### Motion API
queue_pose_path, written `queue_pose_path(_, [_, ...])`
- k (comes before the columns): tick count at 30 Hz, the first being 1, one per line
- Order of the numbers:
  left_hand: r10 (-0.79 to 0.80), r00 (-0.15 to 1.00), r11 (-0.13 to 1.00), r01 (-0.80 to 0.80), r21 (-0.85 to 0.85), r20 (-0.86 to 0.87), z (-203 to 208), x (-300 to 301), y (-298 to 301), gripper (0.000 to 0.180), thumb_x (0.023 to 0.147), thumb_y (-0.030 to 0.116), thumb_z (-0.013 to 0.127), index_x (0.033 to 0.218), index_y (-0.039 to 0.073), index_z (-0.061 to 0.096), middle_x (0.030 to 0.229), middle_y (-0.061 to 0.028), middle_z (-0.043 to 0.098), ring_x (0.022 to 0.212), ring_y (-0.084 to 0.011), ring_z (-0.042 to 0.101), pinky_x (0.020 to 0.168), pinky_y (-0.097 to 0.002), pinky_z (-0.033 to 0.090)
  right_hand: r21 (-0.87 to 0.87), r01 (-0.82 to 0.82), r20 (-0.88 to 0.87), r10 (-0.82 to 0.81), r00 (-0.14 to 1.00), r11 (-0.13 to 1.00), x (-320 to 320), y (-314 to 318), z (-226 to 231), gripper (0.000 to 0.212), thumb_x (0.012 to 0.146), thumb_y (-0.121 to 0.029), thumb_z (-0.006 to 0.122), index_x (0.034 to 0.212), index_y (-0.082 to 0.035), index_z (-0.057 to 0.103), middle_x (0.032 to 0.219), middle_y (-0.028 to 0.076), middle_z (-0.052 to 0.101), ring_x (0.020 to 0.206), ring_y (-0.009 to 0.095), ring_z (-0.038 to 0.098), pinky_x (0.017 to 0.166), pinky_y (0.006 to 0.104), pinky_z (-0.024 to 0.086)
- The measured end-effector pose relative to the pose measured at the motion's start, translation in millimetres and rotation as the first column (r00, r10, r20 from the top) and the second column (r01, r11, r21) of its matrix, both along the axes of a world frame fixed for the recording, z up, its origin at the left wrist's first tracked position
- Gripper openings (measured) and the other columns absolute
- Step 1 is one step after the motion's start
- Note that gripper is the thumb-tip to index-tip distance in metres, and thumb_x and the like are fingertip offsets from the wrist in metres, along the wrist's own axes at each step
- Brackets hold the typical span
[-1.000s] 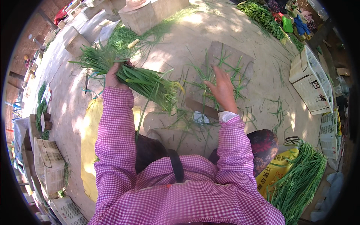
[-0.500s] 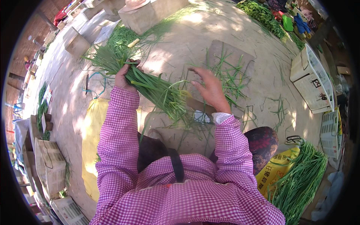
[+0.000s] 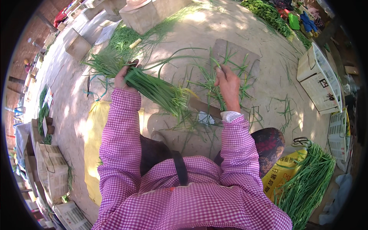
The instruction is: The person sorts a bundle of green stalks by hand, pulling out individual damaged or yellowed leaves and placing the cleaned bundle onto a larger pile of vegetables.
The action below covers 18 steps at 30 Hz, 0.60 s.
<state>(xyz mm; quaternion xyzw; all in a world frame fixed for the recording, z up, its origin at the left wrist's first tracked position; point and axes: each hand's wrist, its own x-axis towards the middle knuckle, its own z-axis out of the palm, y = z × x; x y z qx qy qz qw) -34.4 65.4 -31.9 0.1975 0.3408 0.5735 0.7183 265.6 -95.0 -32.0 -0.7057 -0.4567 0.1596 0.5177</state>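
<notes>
My left hand (image 3: 122, 78) is closed round a thick bunch of garlic chives (image 3: 155, 90), whose pale cut ends point toward the lower right and whose leafy tips fan out to the far left. My right hand (image 3: 229, 85) is out to the right of the bunch, fingers pinched on a few loose chive strands (image 3: 216, 62) that trail back leftward. Below it and around it, scattered chive leaves (image 3: 239, 73) lie on a flat brown sheet (image 3: 226, 46) on the ground.
A heap of loose chives (image 3: 124, 40) lies ahead on the left, by a concrete block (image 3: 140, 19). A yellow sack (image 3: 94, 142) is at my left; another yellow sack (image 3: 285, 172) with chives (image 3: 310, 188) is at my right. White crates (image 3: 318, 82) stand along both sides.
My right hand has moved away to the right and forward from the bunch, closing from spread fingers to a pinch on chive strands. My left hand stays round the bunch.
</notes>
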Motion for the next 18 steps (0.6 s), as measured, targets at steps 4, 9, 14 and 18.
queue_pose_path(4, [0.065,0.995,0.997,-0.068,-0.045,-0.07,8,3,-5,0.025,0.085,0.012,0.052,0.105,-0.003,0.055,0.102,-0.0184,0.064,0.089,-0.0287,0.063,0.075,-0.0395,0.054,0.162,0.099,-0.405,-0.025,0.914,0.982,25,1,-15,0.035,0.092,-0.02,0.05,0.119,0.003,0.053,0.064,0.006,0.058,0.052,0.013,0.057,0.049,0.0284,0.043])
queue_pose_path(9, [-0.19,0.98,0.982,0.188,-0.035,-0.063,8,27,-29,0.023,0.085,0.013,0.051,0.103,0.0,0.055,0.107,-0.0192,0.063,0.091,-0.0299,0.063,0.074,-0.042,0.054,0.087,-0.049,-0.378,0.079,0.922,0.995,-12,7,-10,0.038,0.091,-0.018,0.051,0.122,0.004,0.05,0.063,0.006,0.056,0.05,0.012,0.056,0.048,0.0275,0.043])
queue_pose_path(14, [-0.618,0.786,0.784,0.617,0.064,-0.011,-4,46,-41,0.037,0.084,0.014,0.053,0.115,-0.006,0.051,0.122,-0.021,0.055,0.11,-0.0328,0.055,0.085,-0.0429,0.051,0.073,-0.354,-0.187,0.361,0.914,0.932,-54,7,-2,0.034,0.089,-0.019,0.054,0.117,0.0,0.054,0.065,0.011,0.059,0.053,0.019,0.059,0.051,0.0326,0.045])
queue_pose_path(18, [-0.651,0.759,0.749,0.635,0.189,0.032,-2,53,-50,0.042,0.085,0.017,0.052,0.119,-0.007,0.048,0.13,-0.0216,0.049,0.119,-0.0342,0.048,0.092,-0.045,0.048,-0.192,-0.509,0.252,0.544,0.801,0.839,-53,6,-6,0.031,0.086,-0.019,0.057,0.113,-0.004,0.059,0.084,0.017,0.065,0.073,0.03,0.064,0.068,0.0388,0.049])
